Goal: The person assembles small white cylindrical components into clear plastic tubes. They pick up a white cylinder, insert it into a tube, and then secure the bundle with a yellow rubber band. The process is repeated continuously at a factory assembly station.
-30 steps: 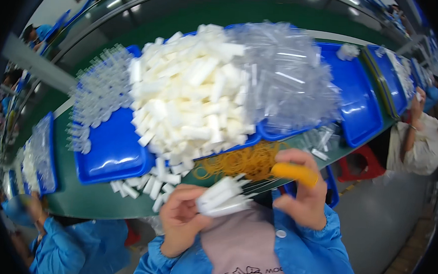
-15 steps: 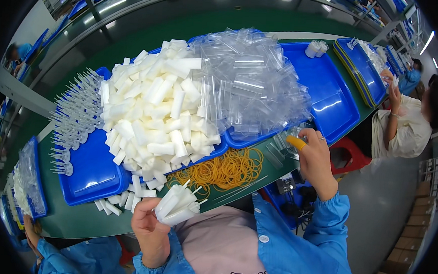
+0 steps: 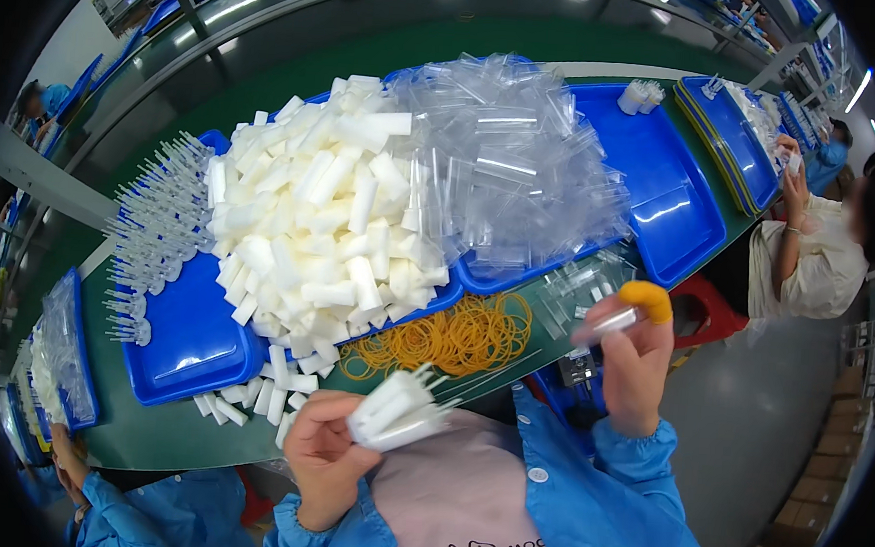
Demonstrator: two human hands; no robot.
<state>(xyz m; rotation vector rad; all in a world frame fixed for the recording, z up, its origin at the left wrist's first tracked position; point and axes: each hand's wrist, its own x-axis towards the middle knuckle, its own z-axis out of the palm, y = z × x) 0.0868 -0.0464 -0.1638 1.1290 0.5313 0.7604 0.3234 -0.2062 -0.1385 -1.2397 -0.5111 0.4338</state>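
My left hand [image 3: 324, 457] grips a bundle of white foam pieces with thin stems [image 3: 394, 411] in front of my chest, its stems pointing right. My right hand [image 3: 642, 371], a yellow finger cot [image 3: 648, 298] on one finger, pinches a short clear plastic tube [image 3: 610, 326], slightly blurred. Beyond the right hand a few clear tubes [image 3: 567, 291] lie along the table edge. Between the hands and the trays spreads a heap of yellow rubber bands [image 3: 443, 339]. Loose white foam pieces [image 3: 265, 398] lie near the left hand.
A tall pile of white foam pieces [image 3: 311, 206] and a pile of clear tubes [image 3: 514, 168] fill blue trays. Stemmed clear plastic parts [image 3: 160, 216] stand by the left blue tray [image 3: 187, 348]. Another blue tray [image 3: 677, 213] is at right. Co-workers sit on both sides.
My right hand has lifted from the table edge, moving right and nearer me, with a clear tube in its fingers. My left hand and bundle have shifted right.
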